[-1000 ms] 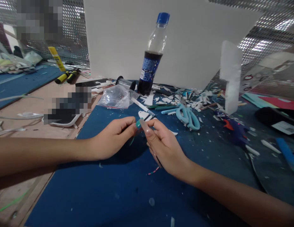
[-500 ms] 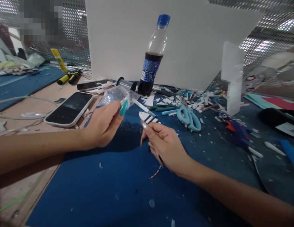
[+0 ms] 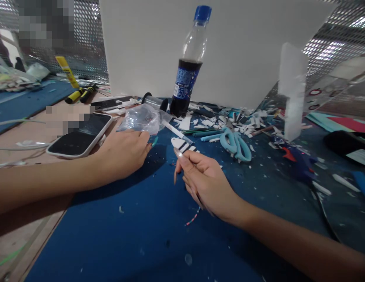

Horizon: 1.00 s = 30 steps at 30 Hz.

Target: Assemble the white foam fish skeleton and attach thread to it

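Head view shows the left hand (image 3: pixel 123 154) lying knuckles-up on the blue mat (image 3: pixel 135 235). Its fingertips (image 3: pixel 144 143) are at the near edge of a clear plastic bag (image 3: pixel 141 117); whether they have pinched the film or only touch it, I cannot tell. The bag lies crumpled between a phone (image 3: pixel 79 137) and a cola bottle (image 3: pixel 186 78). It looks light, soft and slippery, so it would likely slide rather than lift unless taken by a gathered fold or a corner. The right hand (image 3: pixel 206 180) hovers close by, fingers curled shut and thumb against forefinger. A thin striped cord (image 3: pixel 192 216) trails out from under the palm, apparently held. The cord seems limp and fine, best pinched between fingertips. Scissors (image 3: pixel 235 143) and white scraps (image 3: pixel 229 119) lie beyond.
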### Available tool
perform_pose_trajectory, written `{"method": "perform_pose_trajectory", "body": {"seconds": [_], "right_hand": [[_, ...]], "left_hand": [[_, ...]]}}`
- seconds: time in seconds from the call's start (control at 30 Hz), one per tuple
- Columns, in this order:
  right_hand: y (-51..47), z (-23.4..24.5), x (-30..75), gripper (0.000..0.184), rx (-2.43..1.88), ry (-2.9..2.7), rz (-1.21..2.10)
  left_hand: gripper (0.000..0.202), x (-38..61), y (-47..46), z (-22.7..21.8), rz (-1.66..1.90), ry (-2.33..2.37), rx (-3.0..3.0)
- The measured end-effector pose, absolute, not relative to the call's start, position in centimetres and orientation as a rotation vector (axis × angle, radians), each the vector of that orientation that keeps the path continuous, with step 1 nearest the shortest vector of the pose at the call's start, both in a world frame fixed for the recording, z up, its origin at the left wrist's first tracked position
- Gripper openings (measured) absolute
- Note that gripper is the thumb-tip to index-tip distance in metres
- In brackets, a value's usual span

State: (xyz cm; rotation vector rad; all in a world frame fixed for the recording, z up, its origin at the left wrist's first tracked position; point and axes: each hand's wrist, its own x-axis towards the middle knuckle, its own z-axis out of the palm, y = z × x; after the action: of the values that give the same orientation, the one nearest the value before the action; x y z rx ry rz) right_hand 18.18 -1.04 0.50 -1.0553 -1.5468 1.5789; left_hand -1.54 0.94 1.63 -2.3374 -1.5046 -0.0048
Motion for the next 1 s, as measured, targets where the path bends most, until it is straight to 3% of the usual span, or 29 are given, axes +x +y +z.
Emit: {"method": "perform_pose_trajectory", "body": {"seconds": [0.3, 0.63, 1.0], "right_hand": [[-1.0, 0.4, 18.1, 0.036, -1.075, -1.56, 1.581], [-1.1, 0.9, 17.9, 0.035, -1.091, -1.579, 1.554], [-0.9, 0.4, 17.9, 0.035, -1.043, -1.561, 1.573]], "left_hand": [[0.027, -1.9, 2.1, 1.7, 0.118, -1.347, -2.704], [0.015, -3.0, 3.3, 1.2, 0.109, -0.823, -2.696], [0.027, -2.6, 2.7, 3.4, -0.038, -1.188, -2.531]]}}
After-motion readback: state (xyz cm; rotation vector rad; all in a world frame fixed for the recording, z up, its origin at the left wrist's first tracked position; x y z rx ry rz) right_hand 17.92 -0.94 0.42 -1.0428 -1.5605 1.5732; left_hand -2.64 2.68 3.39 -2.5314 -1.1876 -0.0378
